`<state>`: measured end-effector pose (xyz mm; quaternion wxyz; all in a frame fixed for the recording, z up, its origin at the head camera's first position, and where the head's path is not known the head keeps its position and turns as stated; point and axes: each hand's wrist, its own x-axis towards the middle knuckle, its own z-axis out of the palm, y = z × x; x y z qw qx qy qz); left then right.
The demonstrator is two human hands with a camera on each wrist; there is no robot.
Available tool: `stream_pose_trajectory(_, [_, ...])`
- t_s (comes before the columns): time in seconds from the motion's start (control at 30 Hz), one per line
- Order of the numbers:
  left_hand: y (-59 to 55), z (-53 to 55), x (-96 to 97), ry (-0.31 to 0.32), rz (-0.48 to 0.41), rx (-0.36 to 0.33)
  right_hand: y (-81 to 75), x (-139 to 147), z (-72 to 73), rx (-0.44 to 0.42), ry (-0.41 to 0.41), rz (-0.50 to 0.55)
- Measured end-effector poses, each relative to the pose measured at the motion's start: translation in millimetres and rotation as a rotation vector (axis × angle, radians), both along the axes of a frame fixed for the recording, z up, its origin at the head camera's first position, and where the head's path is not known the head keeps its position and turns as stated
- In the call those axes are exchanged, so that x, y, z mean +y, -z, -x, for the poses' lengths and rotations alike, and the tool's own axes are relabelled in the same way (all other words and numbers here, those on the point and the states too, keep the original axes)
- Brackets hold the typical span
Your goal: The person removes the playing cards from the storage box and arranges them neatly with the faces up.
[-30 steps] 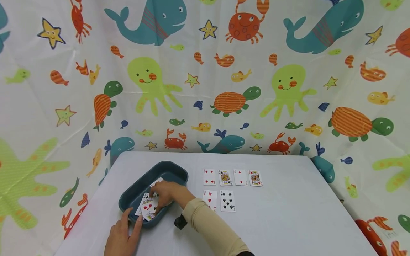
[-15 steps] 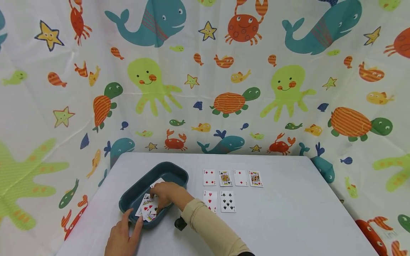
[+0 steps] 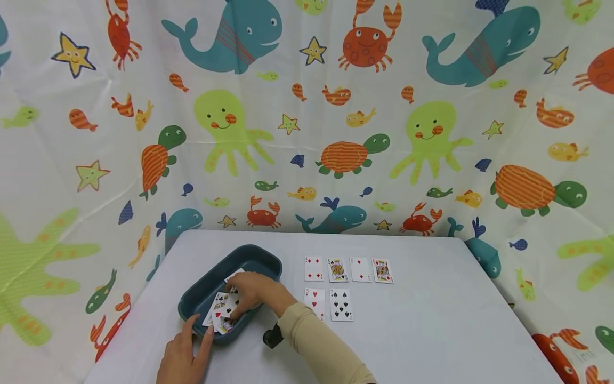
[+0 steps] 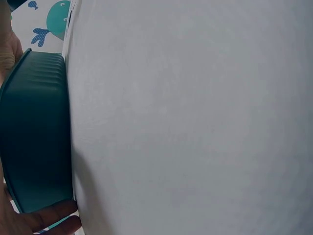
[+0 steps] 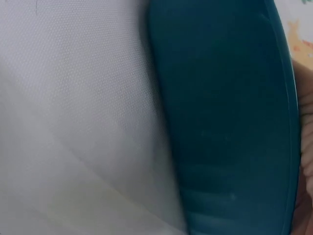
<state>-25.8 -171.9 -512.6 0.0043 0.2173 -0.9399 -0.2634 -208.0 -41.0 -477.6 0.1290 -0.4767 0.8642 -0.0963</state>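
Right grip [image 3: 250, 290] pinches a card [image 3: 231, 306] inside the tray [image 3: 203, 287]; left grip [image 3: 184, 353], fingers extended, should steady its near end.

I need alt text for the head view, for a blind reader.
A person's right hand holds a playing card in a dark teal tray, while the left hand touches its near end. To the right, six face-up cards lie in two rows on a white table. Behind hangs a sea-animal curtain.
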Motion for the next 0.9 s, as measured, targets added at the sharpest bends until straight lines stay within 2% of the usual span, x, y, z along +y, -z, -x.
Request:
stream_pose_trajectory(0.23, [1.1,0.2,-0.8,0.001,0.011,-0.018,3.4,13,3.7,-0.113,0.033,0.212])
stream_pose_trajectory(0.5, [2.2,1.4,-2.2,-0.002,0.003,-0.03,1.5,25,2.7,-0.241,0.078,0.388])
stream_pose_trajectory(0.7, [0.9,0.0,-0.3,-0.009,0.002,-0.007,1.8,37,-1.5,-0.424,0.102,0.615])
stream_pose_trajectory(0.8, [0.6,-0.6,1.2,-0.012,0.007,0.009,2.9,43,-3.7,-0.519,0.079,0.724])
stream_pose_trajectory(0.9, [1.0,-0.3,1.5,-0.014,0.009,0.011,3.2,49,-6.1,-0.587,0.034,0.791])
